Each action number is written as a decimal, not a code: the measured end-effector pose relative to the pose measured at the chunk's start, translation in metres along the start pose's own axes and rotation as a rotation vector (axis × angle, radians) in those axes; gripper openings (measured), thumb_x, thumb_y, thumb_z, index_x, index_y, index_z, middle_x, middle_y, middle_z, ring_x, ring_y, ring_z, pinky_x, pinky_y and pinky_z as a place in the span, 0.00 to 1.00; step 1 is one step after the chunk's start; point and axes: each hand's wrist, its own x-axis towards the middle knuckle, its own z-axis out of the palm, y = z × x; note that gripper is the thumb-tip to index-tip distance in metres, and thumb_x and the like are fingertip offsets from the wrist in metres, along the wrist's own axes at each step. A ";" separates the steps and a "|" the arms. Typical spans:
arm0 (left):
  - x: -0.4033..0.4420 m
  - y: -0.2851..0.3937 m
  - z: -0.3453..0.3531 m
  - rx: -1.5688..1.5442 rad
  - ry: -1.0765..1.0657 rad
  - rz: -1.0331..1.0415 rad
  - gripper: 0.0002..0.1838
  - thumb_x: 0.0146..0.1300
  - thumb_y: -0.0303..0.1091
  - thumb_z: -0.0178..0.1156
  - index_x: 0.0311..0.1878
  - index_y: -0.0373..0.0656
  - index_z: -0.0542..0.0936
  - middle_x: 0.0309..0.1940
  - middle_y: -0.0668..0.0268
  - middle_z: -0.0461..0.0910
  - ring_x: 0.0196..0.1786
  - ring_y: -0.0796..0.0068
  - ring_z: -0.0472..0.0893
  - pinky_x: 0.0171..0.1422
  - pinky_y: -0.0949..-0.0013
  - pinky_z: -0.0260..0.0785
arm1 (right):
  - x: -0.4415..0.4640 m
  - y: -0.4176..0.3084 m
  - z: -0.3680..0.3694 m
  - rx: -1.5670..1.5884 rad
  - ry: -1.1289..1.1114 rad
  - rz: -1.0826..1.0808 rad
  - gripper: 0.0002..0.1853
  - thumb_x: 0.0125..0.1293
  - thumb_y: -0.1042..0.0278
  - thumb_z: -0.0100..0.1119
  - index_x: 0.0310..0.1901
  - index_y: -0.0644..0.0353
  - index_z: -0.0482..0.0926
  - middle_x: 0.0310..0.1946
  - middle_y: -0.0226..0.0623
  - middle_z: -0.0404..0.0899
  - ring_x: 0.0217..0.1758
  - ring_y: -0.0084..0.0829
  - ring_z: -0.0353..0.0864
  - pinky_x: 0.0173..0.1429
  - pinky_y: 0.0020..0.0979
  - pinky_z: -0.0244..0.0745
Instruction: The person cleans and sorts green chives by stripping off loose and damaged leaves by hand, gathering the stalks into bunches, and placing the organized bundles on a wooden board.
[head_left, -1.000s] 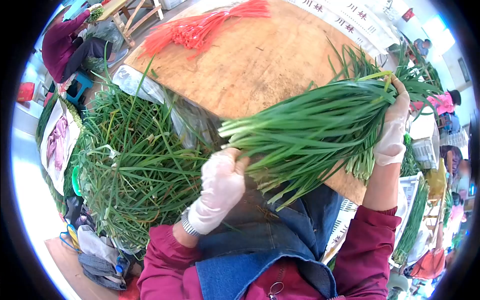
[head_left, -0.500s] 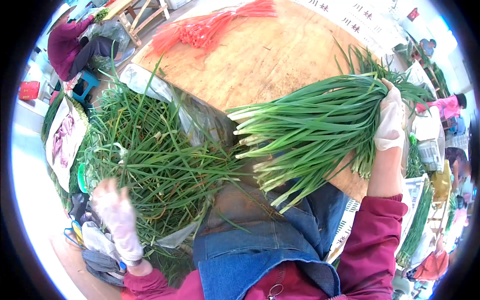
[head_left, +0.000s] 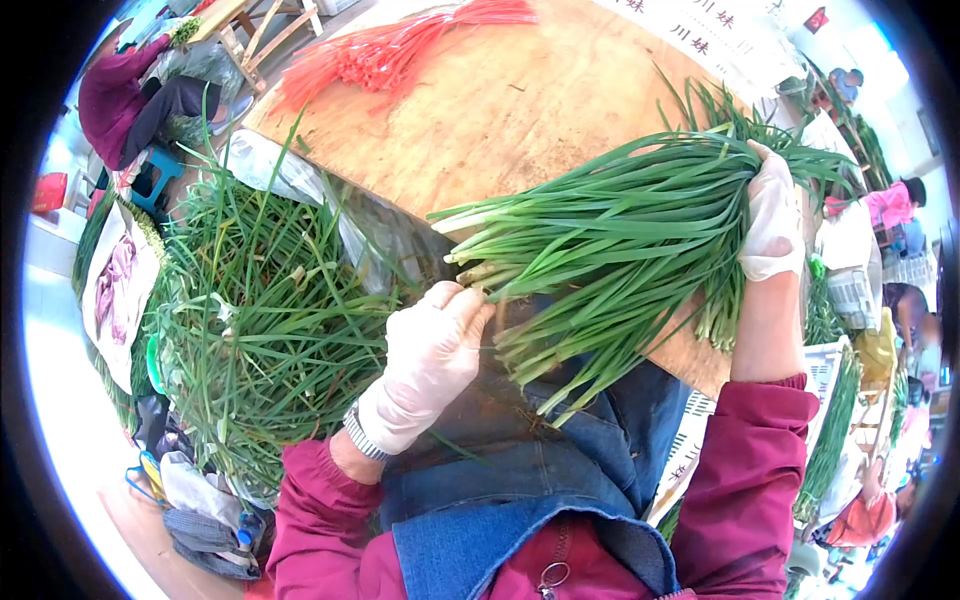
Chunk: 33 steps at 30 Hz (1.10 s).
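Observation:
A large bunch of long green leafy stalks (head_left: 620, 220) fans out over the table's front edge, its pale ends pointing left. My right hand (head_left: 772, 215), in a thin whitish glove, is wrapped round the leafy end of the bunch. At the pale ends, my left hand (head_left: 435, 340), gloved too, has its fingers pinched on a stalk end. More stalks (head_left: 735, 120) lie on the table behind the bunch. To the left of my hands is a big tangled heap of loose stalks (head_left: 270, 330).
The wooden table (head_left: 520, 110) bears a bundle of red strips (head_left: 390, 60). A person (head_left: 125, 90) sits at the upper left near a blue stool (head_left: 158, 178). White crates (head_left: 825, 370) and other people are at the right.
My left hand went from the pale ends out over the left heap, opened there, and is now back pinching at the pale ends. My right hand still holds the bunch.

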 end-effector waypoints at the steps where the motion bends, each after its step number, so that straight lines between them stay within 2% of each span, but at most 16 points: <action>1: -0.001 -0.002 0.000 -0.097 0.067 -0.021 0.06 0.50 0.24 0.62 0.33 0.40 0.78 0.25 0.59 0.76 0.25 0.58 0.78 0.28 0.66 0.70 | 0.009 -0.001 0.004 0.103 0.002 0.141 0.22 0.61 0.68 0.36 0.53 0.66 0.72 0.35 0.35 0.74 0.35 0.26 0.70 0.43 0.25 0.68; 3: -0.004 -0.007 -0.005 -0.142 0.133 -0.098 0.06 0.51 0.24 0.63 0.34 0.41 0.78 0.26 0.59 0.77 0.26 0.58 0.78 0.28 0.68 0.69 | 0.021 -0.002 0.005 0.131 0.059 0.233 0.21 0.62 0.68 0.36 0.53 0.66 0.72 0.36 0.36 0.75 0.35 0.27 0.71 0.43 0.26 0.68; 6: -0.027 -0.018 -0.041 0.202 0.257 -0.135 0.06 0.54 0.27 0.62 0.35 0.43 0.77 0.26 0.60 0.76 0.27 0.60 0.77 0.28 0.68 0.66 | 0.021 -0.012 0.012 0.171 0.145 0.370 0.21 0.62 0.68 0.36 0.52 0.65 0.73 0.37 0.37 0.76 0.36 0.28 0.73 0.44 0.27 0.69; 7: -0.039 -0.025 -0.062 0.311 0.327 -0.191 0.05 0.56 0.28 0.61 0.36 0.43 0.77 0.25 0.61 0.76 0.27 0.61 0.77 0.28 0.67 0.65 | 0.023 -0.008 0.007 0.144 0.095 0.297 0.20 0.62 0.67 0.37 0.52 0.65 0.73 0.37 0.37 0.76 0.36 0.28 0.73 0.44 0.27 0.70; 9: -0.067 -0.045 -0.113 0.439 0.448 -0.484 0.06 0.58 0.31 0.62 0.34 0.38 0.79 0.26 0.59 0.78 0.27 0.65 0.77 0.29 0.70 0.67 | 0.021 0.000 -0.003 0.094 0.024 0.176 0.20 0.63 0.66 0.37 0.52 0.65 0.73 0.37 0.36 0.76 0.37 0.28 0.73 0.44 0.27 0.70; 11: -0.088 -0.060 -0.146 0.876 0.200 -0.614 0.11 0.60 0.40 0.59 0.29 0.42 0.78 0.24 0.59 0.77 0.27 0.60 0.78 0.29 0.62 0.67 | 0.015 0.001 -0.005 0.052 -0.018 0.074 0.20 0.64 0.64 0.38 0.52 0.65 0.73 0.38 0.36 0.76 0.37 0.28 0.74 0.45 0.27 0.69; 12: -0.091 -0.051 -0.144 1.001 -0.019 -0.739 0.13 0.59 0.42 0.59 0.27 0.41 0.78 0.24 0.58 0.77 0.26 0.59 0.78 0.29 0.60 0.68 | 0.013 0.002 -0.004 0.046 -0.035 0.030 0.20 0.64 0.64 0.39 0.53 0.65 0.72 0.38 0.36 0.76 0.38 0.28 0.74 0.45 0.26 0.69; 15: -0.068 -0.021 -0.096 0.535 0.014 -0.300 0.06 0.55 0.34 0.62 0.33 0.43 0.78 0.28 0.60 0.77 0.26 0.62 0.78 0.28 0.65 0.71 | 0.003 -0.009 0.009 0.082 -0.001 0.063 0.20 0.64 0.64 0.39 0.53 0.64 0.72 0.37 0.36 0.77 0.37 0.28 0.74 0.45 0.27 0.70; 18: -0.023 0.009 -0.039 0.290 0.011 0.063 0.19 0.51 0.29 0.64 0.49 0.42 0.76 0.38 0.58 0.76 0.30 0.62 0.79 0.30 0.65 0.73 | 0.001 -0.018 0.013 0.125 0.031 0.156 0.19 0.64 0.63 0.40 0.52 0.63 0.73 0.37 0.35 0.77 0.35 0.28 0.74 0.44 0.27 0.70; 20: 0.005 0.018 -0.013 0.209 -0.109 0.093 0.21 0.50 0.27 0.59 0.50 0.36 0.74 0.41 0.57 0.75 0.35 0.62 0.79 0.35 0.68 0.73 | 0.014 -0.011 0.005 0.124 -0.003 0.168 0.19 0.64 0.63 0.40 0.51 0.63 0.73 0.37 0.35 0.77 0.35 0.29 0.74 0.43 0.27 0.70; 23: 0.019 0.004 0.011 0.374 -0.349 0.137 0.13 0.46 0.25 0.53 0.38 0.35 0.76 0.35 0.58 0.77 0.32 0.63 0.79 0.33 0.68 0.72 | -0.003 -0.024 0.016 0.079 0.016 0.081 0.19 0.64 0.63 0.40 0.51 0.63 0.73 0.37 0.36 0.78 0.34 0.30 0.75 0.41 0.27 0.70; 26: 0.035 0.016 -0.002 0.484 -0.478 0.135 0.09 0.50 0.25 0.60 0.37 0.39 0.77 0.28 0.60 0.76 0.30 0.63 0.78 0.32 0.66 0.71 | -0.032 -0.047 0.036 0.120 0.061 0.124 0.18 0.65 0.64 0.39 0.49 0.64 0.74 0.36 0.37 0.78 0.36 0.28 0.75 0.43 0.28 0.71; 29: 0.065 0.023 -0.010 -0.265 -0.196 0.233 0.03 0.53 0.25 0.59 0.32 0.40 0.75 0.22 0.62 0.73 0.21 0.70 0.74 0.26 0.66 0.69 | -0.005 -0.031 0.021 0.113 -0.041 0.043 0.17 0.66 0.66 0.39 0.48 0.66 0.73 0.36 0.37 0.78 0.36 0.27 0.77 0.46 0.27 0.72; 31: 0.083 0.064 -0.063 -0.856 -0.420 -0.467 0.03 0.55 0.25 0.60 0.29 0.39 0.74 0.19 0.65 0.72 0.16 0.77 0.69 0.20 0.71 0.67 | 0.000 -0.029 0.012 0.075 -0.088 0.010 0.16 0.67 0.66 0.39 0.48 0.66 0.73 0.37 0.37 0.78 0.37 0.26 0.77 0.46 0.27 0.72; 32: 0.078 0.058 -0.073 -0.994 -0.244 -0.223 0.02 0.55 0.24 0.59 0.30 0.38 0.75 0.21 0.64 0.73 0.15 0.79 0.69 0.18 0.73 0.65 | -0.008 -0.037 0.017 0.041 -0.107 0.007 0.16 0.67 0.66 0.39 0.49 0.66 0.72 0.38 0.37 0.78 0.38 0.26 0.77 0.46 0.26 0.72; 33: 0.070 0.047 -0.094 -1.083 -0.160 -0.091 0.02 0.56 0.24 0.58 0.30 0.37 0.76 0.22 0.63 0.74 0.15 0.79 0.69 0.18 0.74 0.64 | -0.013 -0.041 0.019 0.011 -0.124 0.006 0.17 0.67 0.66 0.39 0.50 0.66 0.72 0.39 0.38 0.78 0.38 0.26 0.77 0.46 0.26 0.72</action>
